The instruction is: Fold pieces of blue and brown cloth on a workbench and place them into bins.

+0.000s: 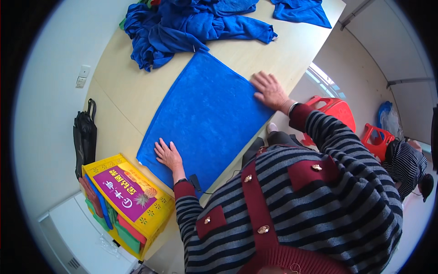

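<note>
A blue cloth [210, 114] lies spread nearly flat on the light wooden table [116, 93]. My left hand [169, 156] rests on it near its left corner, fingers spread and palm down. At the cloth's right edge, my right hand [270, 90] lies with its fingers stretched out and slightly blurred. Neither hand holds anything. The far corner of the cloth reaches a crumpled heap of blue cloths [182, 27]. A small dark object with a cord [195, 182] sits on the cloth beside my left wrist.
Another blue cloth [303, 11] lies at the far right. A yellow box [159, 219] holding coloured cloths stands near left, by a black umbrella [85, 134]. Red plastic stools [340, 112] are on the floor at right, with another person [404, 166] beyond.
</note>
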`<state>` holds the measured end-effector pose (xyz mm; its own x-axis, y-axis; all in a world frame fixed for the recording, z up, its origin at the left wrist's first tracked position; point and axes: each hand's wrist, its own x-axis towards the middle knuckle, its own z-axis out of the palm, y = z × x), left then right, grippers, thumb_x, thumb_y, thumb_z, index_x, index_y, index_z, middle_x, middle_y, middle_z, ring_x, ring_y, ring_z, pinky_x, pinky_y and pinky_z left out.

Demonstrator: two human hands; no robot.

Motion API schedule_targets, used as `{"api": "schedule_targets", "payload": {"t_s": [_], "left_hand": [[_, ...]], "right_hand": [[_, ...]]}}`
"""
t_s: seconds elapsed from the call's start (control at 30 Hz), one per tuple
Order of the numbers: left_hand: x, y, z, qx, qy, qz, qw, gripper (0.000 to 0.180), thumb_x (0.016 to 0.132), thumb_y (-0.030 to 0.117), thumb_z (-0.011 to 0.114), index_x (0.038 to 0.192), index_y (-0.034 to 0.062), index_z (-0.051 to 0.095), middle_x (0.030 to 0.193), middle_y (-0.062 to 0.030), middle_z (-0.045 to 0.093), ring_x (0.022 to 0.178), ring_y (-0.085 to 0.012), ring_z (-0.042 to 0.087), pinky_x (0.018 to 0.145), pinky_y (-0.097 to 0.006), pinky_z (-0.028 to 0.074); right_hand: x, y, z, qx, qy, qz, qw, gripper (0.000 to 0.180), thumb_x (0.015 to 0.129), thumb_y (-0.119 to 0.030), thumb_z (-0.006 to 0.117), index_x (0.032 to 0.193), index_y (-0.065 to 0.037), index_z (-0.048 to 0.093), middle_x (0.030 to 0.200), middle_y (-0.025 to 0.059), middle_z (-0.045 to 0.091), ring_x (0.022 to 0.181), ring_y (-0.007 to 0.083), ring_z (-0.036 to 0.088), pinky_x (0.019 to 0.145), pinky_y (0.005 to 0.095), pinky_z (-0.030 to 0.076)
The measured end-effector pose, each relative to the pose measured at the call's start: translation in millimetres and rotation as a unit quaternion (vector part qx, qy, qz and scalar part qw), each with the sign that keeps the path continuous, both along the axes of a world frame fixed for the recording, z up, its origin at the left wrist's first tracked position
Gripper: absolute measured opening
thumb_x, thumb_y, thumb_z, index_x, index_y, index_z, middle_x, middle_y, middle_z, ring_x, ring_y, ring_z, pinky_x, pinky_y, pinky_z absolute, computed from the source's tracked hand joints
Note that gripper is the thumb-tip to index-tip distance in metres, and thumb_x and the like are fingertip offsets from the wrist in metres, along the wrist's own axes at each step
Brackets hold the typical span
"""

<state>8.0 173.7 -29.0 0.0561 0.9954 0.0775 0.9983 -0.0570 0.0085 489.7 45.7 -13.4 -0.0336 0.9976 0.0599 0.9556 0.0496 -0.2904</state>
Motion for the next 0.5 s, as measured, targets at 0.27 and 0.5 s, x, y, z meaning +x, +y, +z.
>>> {"api": "schedule_targets", "payload": {"t_s": [0.27,0.5], "left_hand": [[105,-146,7,0.056,-0.053,-0.058,0.995,0.058,0.099,0.039,0.049,0.15,0.0166,0.037,0.157,-0.0137,0.033,0.142,-0.0373,0.032,0.11,-0.064,0.024],[110,-206,-4,-0.002,-0.021,-0.097,0.995,0.06,0.096,0.041,0.052,0.15,0.0166,0.04,0.158,-0.014,0.03,0.146,-0.0359,0.024,0.113,-0.065,0.016]], "right_hand": [[-67,-9,39,0.037,0.045,0.14,0.988,0.064,0.094,-0.038,0.059,0.149,-0.013,0.038,0.158,0.0135,0.031,0.148,0.0316,0.023,0.12,0.0509,0.019],[-42,-11,-3,0.024,0.013,0.131,0.991,0.065,0.098,-0.047,0.049,0.153,-0.016,0.033,0.161,0.0089,0.027,0.15,0.0297,0.02,0.122,0.0486,0.014]]}}
